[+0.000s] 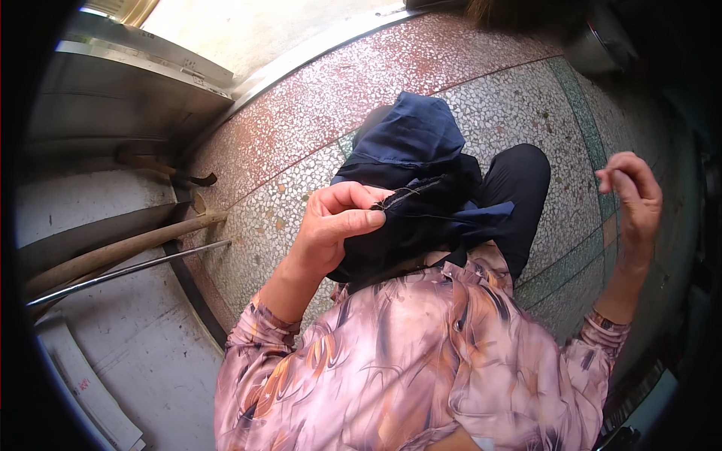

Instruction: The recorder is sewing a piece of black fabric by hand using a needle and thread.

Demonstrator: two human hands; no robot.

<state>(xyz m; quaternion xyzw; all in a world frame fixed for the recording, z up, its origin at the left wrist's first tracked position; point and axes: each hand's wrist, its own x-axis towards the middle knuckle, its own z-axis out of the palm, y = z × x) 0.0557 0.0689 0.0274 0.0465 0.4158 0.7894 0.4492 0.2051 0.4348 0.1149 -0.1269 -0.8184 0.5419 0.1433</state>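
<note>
A dark navy cloth garment (421,135) lies draped over my lap, partly bunched. My left hand (331,225) pinches its frayed dark edge (410,192) between thumb and forefinger, with loose threads showing along that edge. Out to the far right, well away from the cloth, my right hand (635,192) is raised. Its fingers are curled in and the thumb is pressed toward them; anything held there is too small to make out.
At the left, a wooden pole (120,248) and a thin metal rod (135,278) lean beside grey panels (135,338). Speckled stone floor (301,143) surrounds my knees. A bright doorway sill (316,49) runs along the top. A grey round container (599,45) stands at upper right.
</note>
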